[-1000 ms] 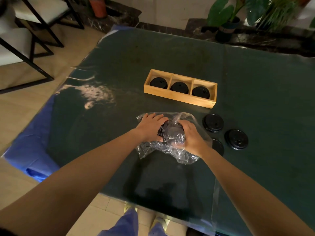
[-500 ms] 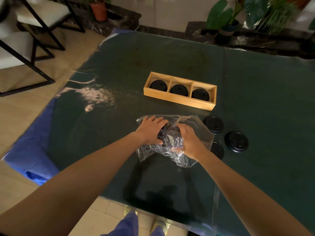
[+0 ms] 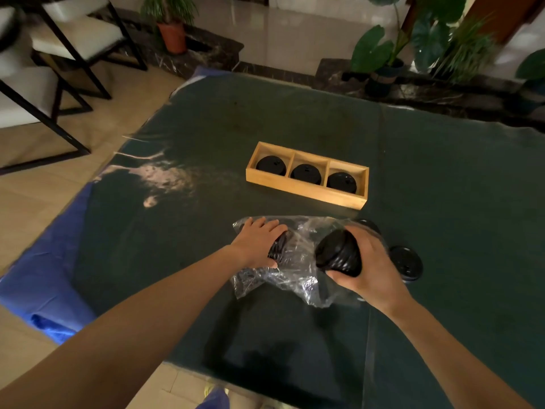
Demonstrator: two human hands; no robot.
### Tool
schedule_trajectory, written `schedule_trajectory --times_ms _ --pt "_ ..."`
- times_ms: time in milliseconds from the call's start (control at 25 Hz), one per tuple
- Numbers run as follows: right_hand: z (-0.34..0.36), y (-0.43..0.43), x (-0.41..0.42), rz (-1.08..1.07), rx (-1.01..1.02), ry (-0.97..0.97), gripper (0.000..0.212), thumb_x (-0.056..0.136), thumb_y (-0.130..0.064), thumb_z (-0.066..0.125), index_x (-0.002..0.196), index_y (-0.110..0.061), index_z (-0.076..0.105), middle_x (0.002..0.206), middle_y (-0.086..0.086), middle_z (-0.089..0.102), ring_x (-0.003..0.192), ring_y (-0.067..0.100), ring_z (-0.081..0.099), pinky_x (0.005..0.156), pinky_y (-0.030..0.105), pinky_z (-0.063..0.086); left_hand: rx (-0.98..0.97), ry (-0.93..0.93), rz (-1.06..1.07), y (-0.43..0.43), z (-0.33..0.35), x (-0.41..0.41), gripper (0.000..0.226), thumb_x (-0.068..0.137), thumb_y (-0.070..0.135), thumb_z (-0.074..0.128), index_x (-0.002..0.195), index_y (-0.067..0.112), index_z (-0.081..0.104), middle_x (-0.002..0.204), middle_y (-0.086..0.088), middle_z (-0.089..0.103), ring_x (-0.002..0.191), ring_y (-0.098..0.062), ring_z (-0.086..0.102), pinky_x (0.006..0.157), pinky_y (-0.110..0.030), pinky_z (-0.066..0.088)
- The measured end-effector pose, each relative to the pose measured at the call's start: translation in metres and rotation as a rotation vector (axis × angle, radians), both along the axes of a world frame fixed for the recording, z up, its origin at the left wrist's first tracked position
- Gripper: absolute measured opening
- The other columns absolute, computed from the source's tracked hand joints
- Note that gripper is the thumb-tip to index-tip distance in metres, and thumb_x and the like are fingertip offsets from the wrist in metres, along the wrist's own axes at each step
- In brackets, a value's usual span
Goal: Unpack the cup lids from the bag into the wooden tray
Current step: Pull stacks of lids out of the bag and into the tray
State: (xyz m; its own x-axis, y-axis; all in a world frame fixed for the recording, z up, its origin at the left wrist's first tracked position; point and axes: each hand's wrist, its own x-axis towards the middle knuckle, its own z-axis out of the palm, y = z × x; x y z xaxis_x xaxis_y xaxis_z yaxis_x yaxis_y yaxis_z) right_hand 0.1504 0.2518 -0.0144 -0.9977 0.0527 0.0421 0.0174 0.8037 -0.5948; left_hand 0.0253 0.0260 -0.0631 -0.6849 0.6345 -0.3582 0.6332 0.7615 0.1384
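A crumpled clear plastic bag (image 3: 295,276) lies on the dark green table near me. My left hand (image 3: 256,243) presses down on the bag and on a stack of black lids (image 3: 278,246) still inside it. My right hand (image 3: 368,267) holds a stack of black cup lids (image 3: 339,255) just above the bag's right side. The wooden tray (image 3: 306,193) sits beyond the bag, with a black lid in each of its three compartments. Loose black lids (image 3: 408,262) lie on the table to the right, partly hidden behind my right hand.
The table (image 3: 442,187) is covered in dark green cloth under a clear sheet, with a blue sheet (image 3: 44,284) hanging off its left side. Chairs (image 3: 59,54) stand at the far left, and potted plants (image 3: 383,54) line the back.
My right hand has drawn a stack of lids out of the bag and lifted it to the right. The left hand has stayed on the bag.
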Motion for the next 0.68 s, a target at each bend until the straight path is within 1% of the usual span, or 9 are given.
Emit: schedule_trajectory --times_ms 80,120,200,240,280,320,440,560,680 --pt "0.028 0.008 0.007 -0.003 -0.047 0.005 0.084 0.06 -0.042 0.081 0.132 -0.03 0.04 0.132 -0.007 0.049 0.125 0.01 0.042 0.103 0.025 0.033 -0.003 -0.004 -0.011 0.0 -0.001 0.003 0.092 0.078 0.046 0.068 0.148 0.021 0.014 0.158 -0.008 0.019 0.144 -0.034 0.015 0.117 -0.054 0.009" --pt "0.043 0.01 0.006 0.011 -0.1 0.01 0.081 0.059 -0.046 0.079 0.129 -0.038 0.039 0.128 -0.014 0.05 0.121 0.005 0.045 0.099 0.022 0.036 0.003 -0.004 -0.011 0.0 -0.001 0.004 0.091 0.078 0.045 0.067 0.148 0.021 0.015 0.157 -0.008 0.02 0.144 -0.034 0.015 0.116 -0.054 0.009" --pt "0.072 0.01 -0.011 0.031 -0.216 0.056 0.074 0.057 -0.053 0.074 0.121 -0.053 0.037 0.118 -0.032 0.053 0.111 -0.01 0.05 0.088 0.008 0.04 0.005 0.001 -0.01 0.001 0.002 0.004 0.089 0.078 0.044 0.066 0.147 0.021 0.015 0.157 -0.008 0.02 0.144 -0.035 0.014 0.116 -0.054 0.007" --pt "0.084 0.009 -0.027 0.029 -0.266 0.092 0.07 0.057 -0.053 0.073 0.117 -0.057 0.037 0.115 -0.037 0.053 0.107 -0.015 0.051 0.081 0.002 0.04 0.004 0.003 -0.009 0.002 0.002 0.004 0.089 0.079 0.044 0.066 0.147 0.021 0.015 0.157 -0.009 0.019 0.144 -0.035 0.014 0.116 -0.054 0.006" --pt "0.092 0.006 -0.048 0.028 -0.312 0.125 0.067 0.059 -0.051 0.073 0.116 -0.056 0.038 0.112 -0.04 0.053 0.103 -0.017 0.051 0.077 -0.002 0.039 0.004 0.007 -0.01 0.003 0.003 0.004 0.088 0.079 0.043 0.065 0.148 0.02 0.014 0.157 -0.009 0.018 0.144 -0.035 0.013 0.116 -0.054 0.005" --pt "0.095 0.003 -0.072 0.023 -0.355 0.144 0.064 0.062 -0.046 0.075 0.116 -0.052 0.04 0.109 -0.04 0.054 0.101 -0.016 0.053 0.075 -0.003 0.039 0.004 0.009 -0.012 0.003 0.004 0.005 0.088 0.08 0.043 0.065 0.148 0.02 0.014 0.157 -0.009 0.018 0.144 -0.035 0.013 0.116 -0.054 0.005" --pt "0.077 -0.012 -0.152 -0.024 -0.453 0.117 0.059 0.075 -0.031 0.076 0.123 -0.034 0.041 0.104 -0.029 0.053 0.098 -0.001 0.054 0.075 0.006 0.041 -0.003 0.009 -0.048 0.003 0.005 0.007 0.086 0.08 0.042 0.064 0.147 0.019 0.016 0.155 -0.011 0.019 0.142 -0.037 0.014 0.116 -0.056 0.005" --pt "0.036 -0.041 -0.225 -0.065 -0.471 0.061 0.064 0.078 -0.033 0.073 0.131 -0.025 0.038 0.111 -0.012 0.052 0.108 0.013 0.051 0.085 0.023 0.04 0.004 -0.032 -0.052 0.007 0.004 0.0 0.08 0.084 0.035 0.062 0.147 0.016 0.016 0.156 -0.014 0.017 0.142 -0.041 0.011 0.115 -0.06 0.003" --pt "-0.011 -0.067 -0.276 -0.123 -0.489 0.056 0.07 0.077 -0.032 0.073 0.135 -0.021 0.035 0.125 0.001 0.054 0.119 0.02 0.05 0.095 0.029 0.039 0.053 -0.066 -0.041 0.011 0.001 -0.014 0.06 0.093 0.023 0.052 0.144 0.018 0.021 0.156 -0.015 0.015 0.142 -0.045 0.01 0.114 -0.063 0.002"
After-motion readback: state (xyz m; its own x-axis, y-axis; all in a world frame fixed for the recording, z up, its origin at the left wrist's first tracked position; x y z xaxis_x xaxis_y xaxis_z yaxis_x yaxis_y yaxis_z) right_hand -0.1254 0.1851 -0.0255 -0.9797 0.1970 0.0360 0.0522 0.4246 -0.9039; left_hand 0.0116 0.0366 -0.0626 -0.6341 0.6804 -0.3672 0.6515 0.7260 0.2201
